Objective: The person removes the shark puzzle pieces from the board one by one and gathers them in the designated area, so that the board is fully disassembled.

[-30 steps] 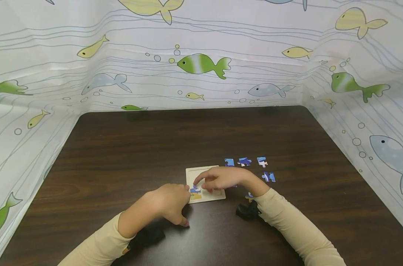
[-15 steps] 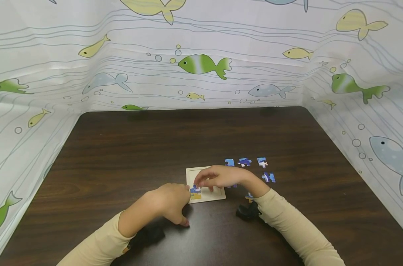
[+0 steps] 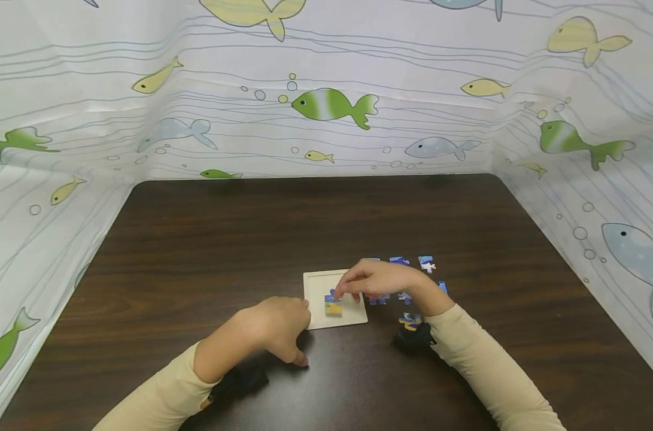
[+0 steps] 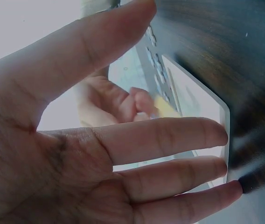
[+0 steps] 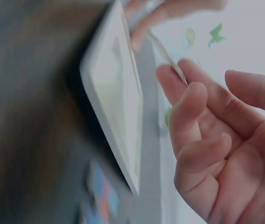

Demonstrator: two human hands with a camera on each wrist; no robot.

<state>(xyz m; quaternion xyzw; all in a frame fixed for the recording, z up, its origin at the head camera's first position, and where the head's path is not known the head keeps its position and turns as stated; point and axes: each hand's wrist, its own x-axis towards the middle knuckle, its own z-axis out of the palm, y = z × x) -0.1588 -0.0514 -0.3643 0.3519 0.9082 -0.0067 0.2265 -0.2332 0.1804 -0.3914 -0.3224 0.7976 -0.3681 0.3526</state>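
A blue and yellow jigsaw piece (image 3: 333, 304) is pinched in the fingers of my right hand (image 3: 382, 278), over the pale puzzle tray (image 3: 350, 320). Edge-on, the thin piece (image 5: 166, 55) shows in the right wrist view, apart from the tray floor. My left hand (image 3: 275, 326) touches the tray's left edge with its fingertips. In the left wrist view the fingers (image 4: 170, 137) lie straight against the tray rim (image 4: 198, 86), thumb spread away. Bare pale wood shows inside the tray.
Several loose jigsaw pieces lie right of the tray, among them a blue and white piece (image 3: 427, 263) and a yellow and blue piece (image 3: 410, 321). Some are partly hidden by the right arm. A fish-patterned curtain (image 3: 251, 131) stands around the dark table (image 3: 224, 239).
My right hand has lifted the jigsaw piece from the tray's lower left corner and moved it to the right. The left hand has stayed at the tray's edge.
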